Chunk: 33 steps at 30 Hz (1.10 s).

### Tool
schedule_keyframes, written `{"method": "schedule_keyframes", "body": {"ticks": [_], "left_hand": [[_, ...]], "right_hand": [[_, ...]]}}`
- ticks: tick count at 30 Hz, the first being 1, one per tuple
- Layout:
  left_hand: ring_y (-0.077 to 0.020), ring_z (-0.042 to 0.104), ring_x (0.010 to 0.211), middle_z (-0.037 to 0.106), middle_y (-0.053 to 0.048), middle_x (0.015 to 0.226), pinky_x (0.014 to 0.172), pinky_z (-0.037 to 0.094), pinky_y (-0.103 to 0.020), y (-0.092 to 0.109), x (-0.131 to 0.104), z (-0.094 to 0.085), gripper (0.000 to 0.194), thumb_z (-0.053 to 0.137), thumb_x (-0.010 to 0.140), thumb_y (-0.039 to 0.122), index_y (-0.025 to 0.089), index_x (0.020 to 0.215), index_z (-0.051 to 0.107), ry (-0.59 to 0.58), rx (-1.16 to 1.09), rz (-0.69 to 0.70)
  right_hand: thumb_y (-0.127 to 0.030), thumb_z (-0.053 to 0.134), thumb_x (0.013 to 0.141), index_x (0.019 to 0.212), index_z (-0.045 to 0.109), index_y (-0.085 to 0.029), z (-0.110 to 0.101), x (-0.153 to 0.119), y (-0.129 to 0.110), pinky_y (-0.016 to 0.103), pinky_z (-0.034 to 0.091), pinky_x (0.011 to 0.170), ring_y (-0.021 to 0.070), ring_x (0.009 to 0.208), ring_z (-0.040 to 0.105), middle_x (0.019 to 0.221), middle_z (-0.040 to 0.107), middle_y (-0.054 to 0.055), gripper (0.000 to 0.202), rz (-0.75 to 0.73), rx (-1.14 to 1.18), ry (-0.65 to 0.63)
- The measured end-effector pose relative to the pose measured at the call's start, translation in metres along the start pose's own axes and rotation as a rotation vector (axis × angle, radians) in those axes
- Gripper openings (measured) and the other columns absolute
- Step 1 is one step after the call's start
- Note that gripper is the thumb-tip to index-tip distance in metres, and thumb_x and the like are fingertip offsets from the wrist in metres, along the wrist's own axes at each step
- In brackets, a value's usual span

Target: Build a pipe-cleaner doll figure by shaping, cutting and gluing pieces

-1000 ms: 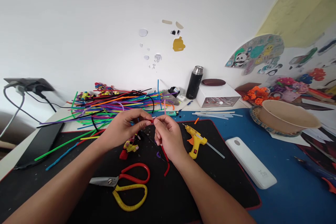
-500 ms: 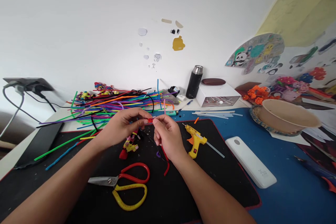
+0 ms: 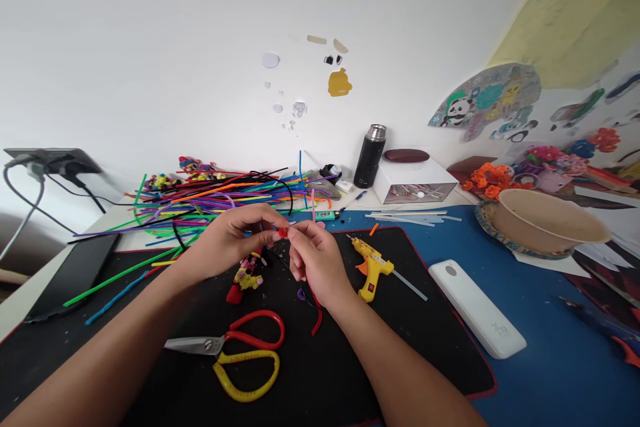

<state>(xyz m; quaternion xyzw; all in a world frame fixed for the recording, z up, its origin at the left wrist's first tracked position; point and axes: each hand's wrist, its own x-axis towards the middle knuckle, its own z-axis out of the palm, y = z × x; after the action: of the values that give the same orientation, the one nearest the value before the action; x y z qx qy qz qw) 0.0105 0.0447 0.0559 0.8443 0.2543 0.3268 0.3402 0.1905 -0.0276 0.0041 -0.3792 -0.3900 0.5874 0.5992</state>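
Observation:
Between the fingertips of both hands is a red pipe cleaner, its held end coiled into a small bundle. A red length hangs below my right hand, which pinches the coil from the right. My left hand grips it from the left, thumb against forefinger. Just under the hands lies a small pipe-cleaner figure in yellow, red and pink. Scissors with one red and one yellow handle rest on the black mat nearer me. A yellow glue gun lies right of my right hand.
Many coloured pipe cleaners are heaped along the wall. Behind stand a black thermos and a white box. Glue sticks lie near a green lighter. To the right are a white power bank and a beige bowl.
Both hands have shifted very slightly, and the red coil sits a little lower and further left between the fingertips. Everything on the mat stays in place.

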Motion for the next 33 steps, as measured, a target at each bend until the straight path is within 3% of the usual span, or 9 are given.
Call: {"method": "schedule_keyframes", "body": {"ticks": [7, 17, 23, 33], "left_hand": [[-0.0215, 0.076, 0.089, 0.08, -0.009, 0.097, 0.077, 0.061, -0.029, -0.001, 0.001, -0.002, 0.026, 0.075, 0.099, 0.046, 0.021, 0.099, 0.083, -0.019, -0.024, 0.03], [-0.021, 0.073, 0.081, 0.079, -0.006, 0.088, 0.073, 0.059, -0.029, -0.007, -0.001, -0.004, 0.036, 0.081, 0.091, 0.056, 0.02, 0.094, 0.082, 0.09, -0.039, -0.159], [-0.0201, 0.073, 0.083, 0.079, -0.005, 0.089, 0.072, 0.058, -0.026, -0.008, 0.0, -0.003, 0.032, 0.081, 0.091, 0.052, 0.021, 0.095, 0.081, 0.024, -0.062, -0.201], [-0.017, 0.067, 0.069, 0.075, -0.003, 0.081, 0.062, 0.055, -0.025, 0.001, 0.002, 0.006, 0.036, 0.081, 0.09, 0.055, 0.019, 0.093, 0.077, 0.004, -0.112, -0.252]], "right_hand": [[-0.052, 0.074, 0.088, 0.084, 0.06, -0.022, 0.0, 0.0, 0.001, 0.021, 0.029, 0.037, 0.0077, 0.034, 0.044, 0.051, 0.049, -0.012, 0.033, 0.026, 0.004, -0.014], [-0.053, 0.071, 0.09, 0.091, 0.062, -0.022, 0.0, 0.0, -0.001, 0.02, 0.031, 0.037, 0.0079, 0.035, 0.044, 0.053, 0.052, -0.011, 0.033, -0.031, -0.022, 0.023], [-0.052, 0.072, 0.091, 0.099, 0.062, -0.023, 0.001, -0.001, 0.0, 0.02, 0.031, 0.037, 0.008, 0.035, 0.044, 0.054, 0.051, -0.012, 0.032, -0.083, -0.064, 0.023], [-0.047, 0.072, 0.089, 0.092, 0.062, -0.022, 0.002, -0.002, -0.001, 0.021, 0.031, 0.037, 0.0076, 0.035, 0.044, 0.055, 0.053, -0.011, 0.028, -0.094, -0.115, 0.048]]}}
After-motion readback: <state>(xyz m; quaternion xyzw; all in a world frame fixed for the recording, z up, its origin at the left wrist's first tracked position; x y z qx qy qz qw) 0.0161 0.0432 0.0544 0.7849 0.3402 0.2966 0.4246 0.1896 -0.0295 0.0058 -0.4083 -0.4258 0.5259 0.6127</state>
